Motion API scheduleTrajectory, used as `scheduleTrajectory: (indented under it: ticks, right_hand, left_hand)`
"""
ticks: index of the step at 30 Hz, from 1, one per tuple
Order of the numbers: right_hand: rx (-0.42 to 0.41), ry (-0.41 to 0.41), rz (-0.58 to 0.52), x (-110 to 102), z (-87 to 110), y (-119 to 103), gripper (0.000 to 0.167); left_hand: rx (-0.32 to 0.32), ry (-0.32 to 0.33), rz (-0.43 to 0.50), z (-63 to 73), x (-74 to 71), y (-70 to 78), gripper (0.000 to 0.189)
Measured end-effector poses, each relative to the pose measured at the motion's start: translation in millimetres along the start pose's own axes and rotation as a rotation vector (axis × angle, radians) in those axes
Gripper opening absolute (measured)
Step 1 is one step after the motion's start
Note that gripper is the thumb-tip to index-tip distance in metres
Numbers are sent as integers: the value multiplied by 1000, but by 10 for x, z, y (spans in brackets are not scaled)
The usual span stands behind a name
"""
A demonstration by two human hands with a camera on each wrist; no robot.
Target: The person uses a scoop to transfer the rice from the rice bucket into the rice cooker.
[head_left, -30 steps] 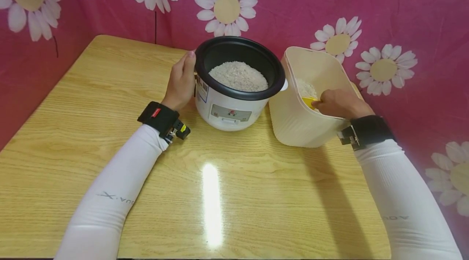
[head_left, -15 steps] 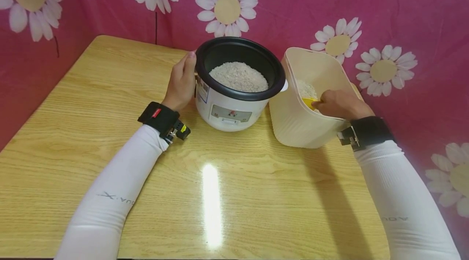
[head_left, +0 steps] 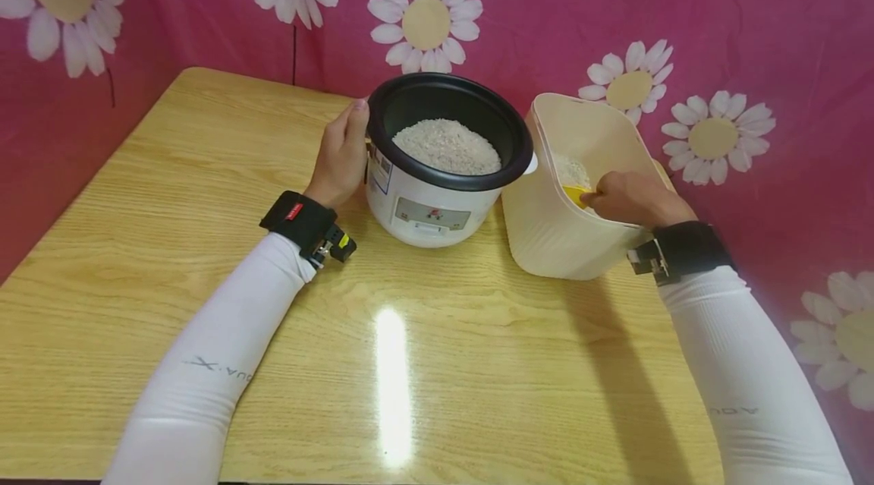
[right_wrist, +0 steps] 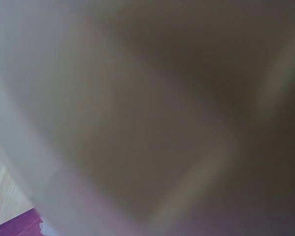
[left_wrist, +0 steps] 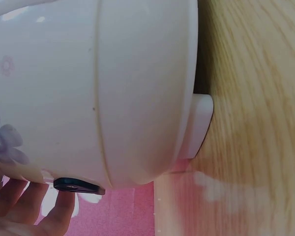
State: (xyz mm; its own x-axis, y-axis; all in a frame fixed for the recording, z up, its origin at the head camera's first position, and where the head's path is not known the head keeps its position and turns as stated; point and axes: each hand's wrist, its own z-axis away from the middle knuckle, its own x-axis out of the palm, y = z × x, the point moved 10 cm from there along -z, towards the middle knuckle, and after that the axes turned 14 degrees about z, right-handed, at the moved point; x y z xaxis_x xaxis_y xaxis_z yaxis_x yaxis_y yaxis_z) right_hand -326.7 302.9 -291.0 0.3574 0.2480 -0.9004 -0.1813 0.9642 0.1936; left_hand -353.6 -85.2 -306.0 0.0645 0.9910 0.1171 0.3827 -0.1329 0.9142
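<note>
A white rice cooker (head_left: 433,231) with a black inner pot (head_left: 451,90) stands at the back middle of the table, rice (head_left: 447,147) heaped in the pot. At its left side my left hand (head_left: 339,155) holds it, thumb up by the rim. The left wrist view shows fingers (left_wrist: 64,209) against the cooker's wall beside a small dark fitting (left_wrist: 76,186). To the right, a cream bin (head_left: 546,231) holds more rice (head_left: 572,170). Reaching inside it, my right hand (head_left: 631,198) grips a yellow scoop (head_left: 575,193), whose lower part is hidden. The right wrist view is mostly blurred.
Both things rest on a wood-grain table (head_left: 328,363), close side by side. A pink flowered cloth (head_left: 519,7) hangs right behind them and along both sides. A light glare (head_left: 392,386) lies on the table's front part.
The whole scene sits slightly lower in the head view. Both hands keep their places on the cooker and the scoop.
</note>
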Motion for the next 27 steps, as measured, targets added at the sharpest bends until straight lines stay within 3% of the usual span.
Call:
scheduleTrajectory:
  ticks: [10, 19, 27]
  right_hand:
    - [-9, 13, 2, -6, 5, -9, 43]
    - [-21, 46, 18, -20, 26, -17, 43]
    - [-4, 39, -9, -19, 35, -7, 42]
  left_hand:
    - [-16, -8, 0, -6, 10, -12, 52]
    - [6, -8, 4, -11, 12, -2, 52]
    - [-24, -6, 4, -11, 4, -27, 53]
